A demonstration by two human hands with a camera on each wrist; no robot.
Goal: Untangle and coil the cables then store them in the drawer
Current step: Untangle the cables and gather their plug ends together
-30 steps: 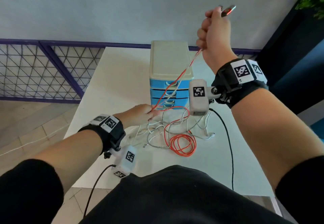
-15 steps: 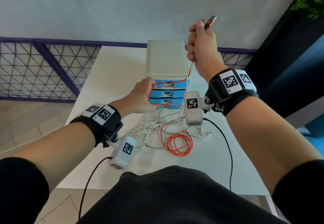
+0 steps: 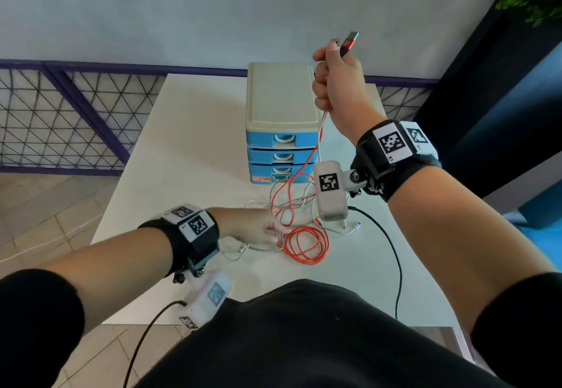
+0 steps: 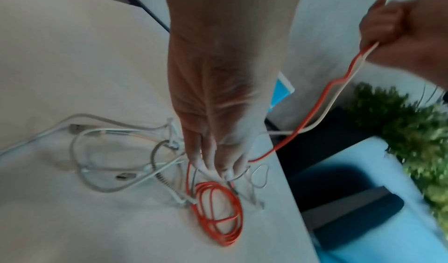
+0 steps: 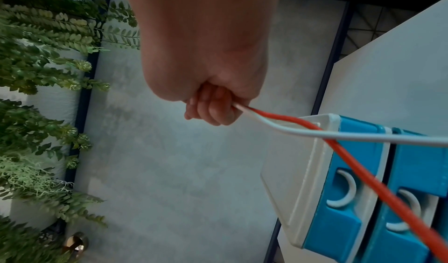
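My right hand (image 3: 330,83) is raised beside the drawer unit (image 3: 279,108) in a fist that grips an orange cable (image 3: 304,165) and a white cable (image 5: 339,136) together. The orange cable's USB plug (image 3: 349,42) sticks out above the fist. Both strands run down to a tangle of white and silver cables (image 4: 109,152) on the white table (image 3: 188,150). The rest of the orange cable lies as a coil (image 3: 307,244) at the tangle's near side. My left hand (image 3: 273,231) is low on the table, straight fingers (image 4: 213,163) pressing down on the tangle just beside the coil.
The blue three-drawer unit (image 5: 363,200) with a cream top stands at the table's back, all drawers closed. Black camera leads (image 3: 392,254) trail over the near edge. A purple railing (image 3: 76,105) lies to the left and green plants (image 5: 36,75) to the right.
My left hand has come down from in front of the drawers onto the tangle on the table. My right hand stays raised with both cables in its grip.
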